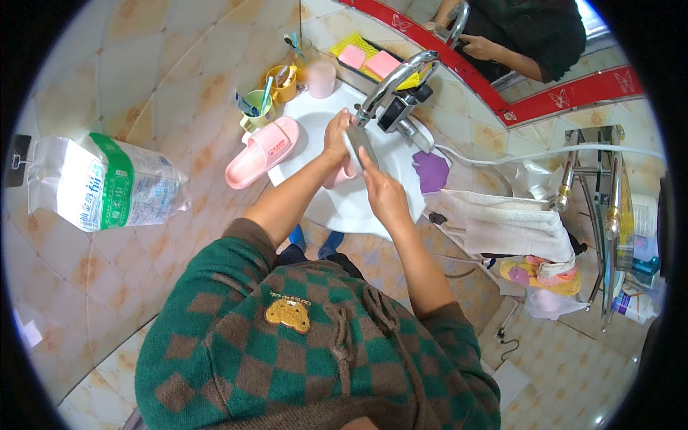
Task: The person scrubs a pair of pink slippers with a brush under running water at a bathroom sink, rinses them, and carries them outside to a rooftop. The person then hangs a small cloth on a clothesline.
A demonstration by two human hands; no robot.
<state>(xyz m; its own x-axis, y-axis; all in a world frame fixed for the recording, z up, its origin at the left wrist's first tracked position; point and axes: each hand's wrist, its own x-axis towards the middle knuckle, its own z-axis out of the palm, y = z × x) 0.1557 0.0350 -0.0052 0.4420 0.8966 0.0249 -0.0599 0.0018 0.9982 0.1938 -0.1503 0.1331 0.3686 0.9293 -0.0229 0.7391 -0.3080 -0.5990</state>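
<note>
Over the white sink point(319, 115), under the curved faucet point(401, 72), both hands are on a slipper point(360, 149). Its flat greyish sole side faces up and right, and a pink part point(341, 175) shows below my left wrist. My left hand point(337, 136) grips it at the far end, close to the spout. From the right, my right hand point(385, 188) closes on its near end, fingers along the flat face. A second pink slipper point(264, 152) rests on the sink's left rim. Whether water is running, I cannot tell.
Cups with toothbrushes point(261, 107) and a pink cup point(320, 77) stand behind the sink. Pink sponges point(382, 64) lie on a yellow rack. A purple cloth point(430, 172) is on the right rim. White towels point(512, 222) hang near a metal rack point(609, 193). A plastic bag point(115, 183) hangs left.
</note>
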